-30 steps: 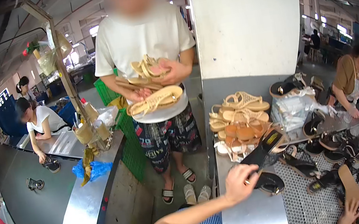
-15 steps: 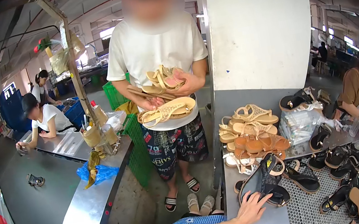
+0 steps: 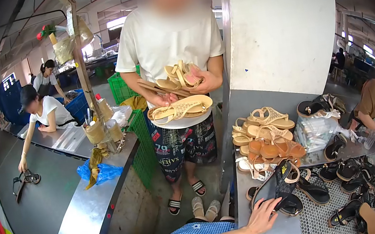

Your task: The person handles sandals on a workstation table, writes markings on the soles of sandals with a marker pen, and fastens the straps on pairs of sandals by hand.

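Observation:
My left hand [image 3: 263,217] reaches in from the lower left, its fingers spread and resting on the near edge of a black sandal [image 3: 272,187]. That sandal leans against a stack of tan, brown and white sandals [image 3: 269,128]. Another black sandal [image 3: 290,205] lies just right of my fingers. My right hand is out of view. Near the lower right edge, a black sandal with its tan sole showing [image 3: 372,219] lies on the perforated surface.
A person in a white shirt [image 3: 169,36] stands opposite, holding several beige sandals [image 3: 181,109]. Rows of black sandals [image 3: 350,170] and a plastic bag [image 3: 316,132] are at right. Co-workers sit left and right. A dark belt [image 3: 39,206] carries sandals. A pillar [image 3: 281,22] rises behind the stack.
My left hand has lowered the black sandal against the stack and loosened its fingers. My right hand has left view. At left, a co-worker's hand has placed another sandal on the belt.

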Tool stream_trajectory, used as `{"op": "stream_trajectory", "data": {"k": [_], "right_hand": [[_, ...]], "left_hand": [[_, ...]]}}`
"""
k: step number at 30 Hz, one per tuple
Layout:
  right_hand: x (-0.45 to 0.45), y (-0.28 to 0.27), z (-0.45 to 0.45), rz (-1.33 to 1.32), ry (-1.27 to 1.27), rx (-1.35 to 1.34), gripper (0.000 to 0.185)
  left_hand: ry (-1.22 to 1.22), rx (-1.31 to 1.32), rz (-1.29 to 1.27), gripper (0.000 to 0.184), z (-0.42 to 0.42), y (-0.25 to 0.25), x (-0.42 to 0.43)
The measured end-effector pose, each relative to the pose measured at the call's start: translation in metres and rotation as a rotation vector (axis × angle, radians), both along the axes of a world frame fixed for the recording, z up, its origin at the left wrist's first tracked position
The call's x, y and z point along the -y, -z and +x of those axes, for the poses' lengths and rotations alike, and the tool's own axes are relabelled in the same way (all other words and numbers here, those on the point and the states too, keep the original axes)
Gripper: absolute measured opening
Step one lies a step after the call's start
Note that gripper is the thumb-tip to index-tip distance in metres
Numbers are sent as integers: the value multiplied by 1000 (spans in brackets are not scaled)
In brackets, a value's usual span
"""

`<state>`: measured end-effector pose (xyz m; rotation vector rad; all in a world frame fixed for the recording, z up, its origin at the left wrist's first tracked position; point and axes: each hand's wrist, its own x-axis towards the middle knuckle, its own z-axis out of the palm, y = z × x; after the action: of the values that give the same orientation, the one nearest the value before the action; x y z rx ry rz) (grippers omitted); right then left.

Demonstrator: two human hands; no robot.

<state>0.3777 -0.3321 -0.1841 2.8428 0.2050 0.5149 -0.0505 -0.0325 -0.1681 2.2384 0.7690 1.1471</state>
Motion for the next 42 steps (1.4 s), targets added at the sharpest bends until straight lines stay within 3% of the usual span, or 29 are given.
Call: {"op": "stream_trajectory", "data": {"k": [4,18,26,33,42], "right_hand": [[-2,-2,-2,-6,42,-84,39],[5,21,0,-2,3,31,39],[-15,-25,-52,-13,56,-89,38],[-23,-30,-68,-86,97,-81,44],[-11,-4,-50,-12,50,-83,42]], "left_hand": [[-7,16,18,57,0,2,0],[-4,32,12,56,1,3,-2],[-13,27,-1,54,0,-1,-1],[-18,19,25,55,0,2,-2],[-6,41,3,55,-2,-2,-1]]}}
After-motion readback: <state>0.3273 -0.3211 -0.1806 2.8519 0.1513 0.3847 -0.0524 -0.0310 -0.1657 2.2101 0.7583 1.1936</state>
